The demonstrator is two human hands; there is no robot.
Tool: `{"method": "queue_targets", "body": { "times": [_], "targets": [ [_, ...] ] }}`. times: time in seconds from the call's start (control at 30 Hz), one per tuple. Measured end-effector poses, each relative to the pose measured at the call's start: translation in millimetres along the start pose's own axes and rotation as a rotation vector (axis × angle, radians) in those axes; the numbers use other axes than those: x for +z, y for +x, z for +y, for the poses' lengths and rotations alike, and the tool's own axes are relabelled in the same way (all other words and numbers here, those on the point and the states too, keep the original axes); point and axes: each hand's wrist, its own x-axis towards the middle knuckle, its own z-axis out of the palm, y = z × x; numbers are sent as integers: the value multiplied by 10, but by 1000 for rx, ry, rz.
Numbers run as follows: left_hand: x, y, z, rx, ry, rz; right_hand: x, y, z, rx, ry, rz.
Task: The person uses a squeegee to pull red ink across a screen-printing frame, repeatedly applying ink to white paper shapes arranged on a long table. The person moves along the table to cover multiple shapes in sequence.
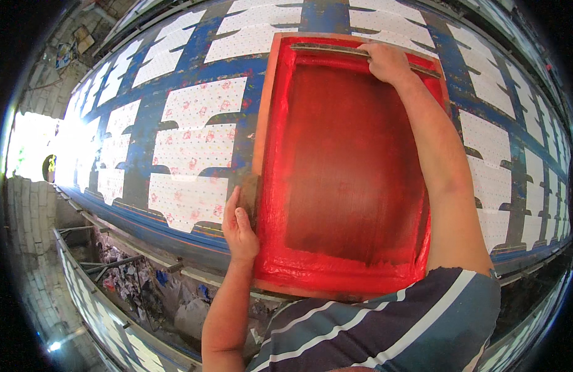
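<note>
A screen-printing frame (260, 152) lies in front of me, its mesh (354, 167) coated in red ink, thickest along the borders. At the frame's far end, my right hand (387, 62) is closed on a long thin squeegee (326, 48), which spans most of the frame's width. My right arm reaches over the frame's right side and hides part of it. Beside the frame's left edge is my left hand (242, 230), fingers stretched out against a worn brown block (250, 193). That hand grips nothing I can see.
A long blue-and-dark printing table (137, 152) runs left and right under the frame. White cut fabric pieces (193, 149) lie on it in rows, some with red prints. Below its near edge is a metal rack (110, 266) over crumpled scraps (181, 310). A brick wall (32, 211) stands at left.
</note>
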Motion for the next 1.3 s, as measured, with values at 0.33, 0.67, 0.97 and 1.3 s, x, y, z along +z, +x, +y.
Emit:
{"method": "queue_targets", "body": {
  "times": [0.33, 0.67, 0.97, 1.3],
  "targets": [
    [7, 40, 164, -40, 99, 14, -292, -110, -11, -103, -53, -259],
    [24, 100, 67, 7, 101, 32, -656, -1761, -856, -152, 38, -290],
    [30, 133, -46, 103, -49, 25, -1036, -3570, -1872, -100, 75, -284],
    [82, 163, -176, 101, 13, 58, -1201, -4835, -2580, -116, 108, -191]
  ]
}}
